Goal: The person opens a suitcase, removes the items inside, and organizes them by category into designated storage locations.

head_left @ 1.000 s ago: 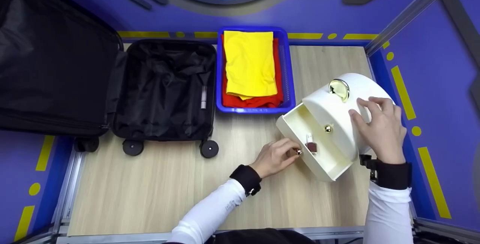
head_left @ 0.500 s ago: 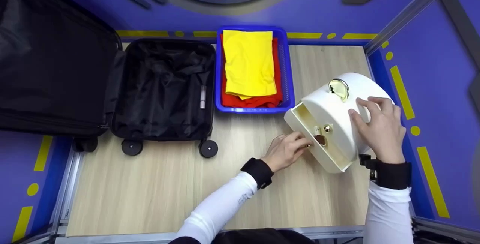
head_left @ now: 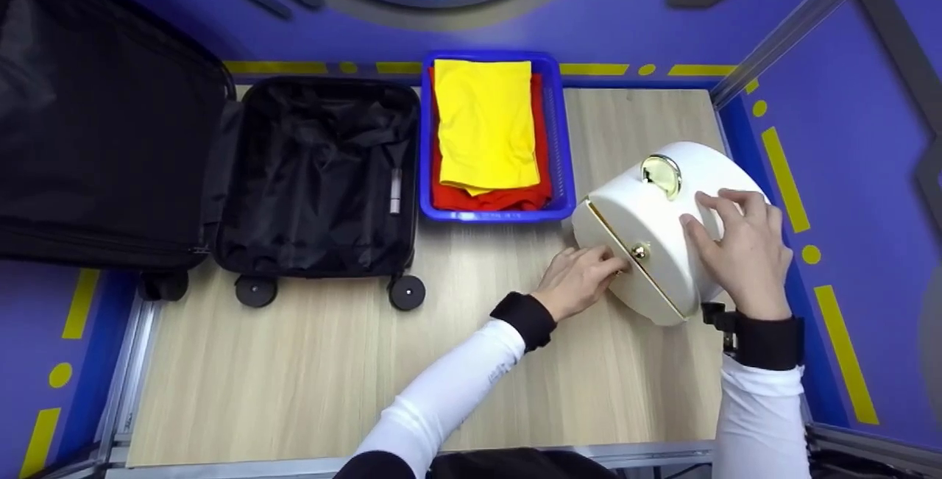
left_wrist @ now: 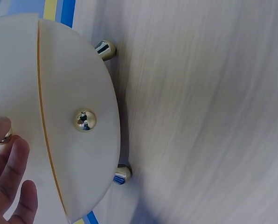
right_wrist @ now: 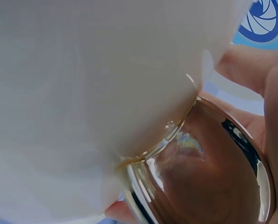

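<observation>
My left hand (head_left: pixel 583 280) pinches the gold knob (left_wrist: pixel 6 138) of a drawer in the white rounded storage box (head_left: pixel 666 258). That drawer's front lies nearly flush, with a thin gold line along its edge. Another gold knob (head_left: pixel 640 251) sits on the face above it, and the left wrist view shows a lower knob (left_wrist: pixel 85 120) that nothing touches. My right hand (head_left: pixel 747 243) rests with spread fingers on the box's curved top, beside a shiny gold handle (head_left: pixel 662 174). A gold fitting (right_wrist: pixel 213 172) shows close up under this hand. The drawer's contents are hidden.
An open black suitcase (head_left: pixel 412 243) lies on the left, with a slim tube (head_left: pixel 395 190) inside. At the back, a blue basket (head_left: pixel 563 155) holds folded yellow cloth (head_left: pixel 486 126) over red cloth (head_left: pixel 544 140). A purple wall (head_left: pixel 868 170) stands right of the box.
My left hand has pushed the drawer inward, up and to the right; the small brown-and-white item inside is now out of sight. My right hand stays on the box.
</observation>
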Available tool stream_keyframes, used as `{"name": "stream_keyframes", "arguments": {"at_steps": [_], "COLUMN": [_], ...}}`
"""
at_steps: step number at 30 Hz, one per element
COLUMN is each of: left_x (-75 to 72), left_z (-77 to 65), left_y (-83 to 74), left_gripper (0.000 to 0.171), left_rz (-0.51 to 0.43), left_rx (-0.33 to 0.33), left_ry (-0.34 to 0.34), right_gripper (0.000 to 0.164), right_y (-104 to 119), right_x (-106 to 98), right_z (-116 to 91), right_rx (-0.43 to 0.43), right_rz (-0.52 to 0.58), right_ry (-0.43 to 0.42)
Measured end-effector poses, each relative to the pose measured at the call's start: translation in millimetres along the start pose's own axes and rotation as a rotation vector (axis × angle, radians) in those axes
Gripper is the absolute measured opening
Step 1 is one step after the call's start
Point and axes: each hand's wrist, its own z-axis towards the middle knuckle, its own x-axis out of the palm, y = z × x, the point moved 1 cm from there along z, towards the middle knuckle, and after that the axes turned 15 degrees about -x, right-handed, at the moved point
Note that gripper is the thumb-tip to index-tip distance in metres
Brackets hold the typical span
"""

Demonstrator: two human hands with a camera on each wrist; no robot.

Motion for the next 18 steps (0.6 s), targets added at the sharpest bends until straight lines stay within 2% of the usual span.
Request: {"name": "stream_keyframes", "arguments": {"at_steps": [4,10,18], "left_x": [2.4,4.8,7.6], "left_z": [7.3,5.8,-3.0], "left_y": [-1.9,-1.1,1.8], "left_gripper": [0.019,0.019,0.032], "left_rz": [0.007,-0.025,-0.050], "left_rx": [0.007,0.001,-0.076], "left_ry": [0.017,0.045,0.092], "right_gripper": [0.051,0.051,0.050], "right_y": [-1,0,1], "right_x": [-1,-1,0], "right_z": [-1,-1,-1], "right_rx": [-0.004,0.004,0.001], "right_rz": [-0.009,-0.010,-0.010], "right_ry": [-0.002,0.004,-0.008]}}
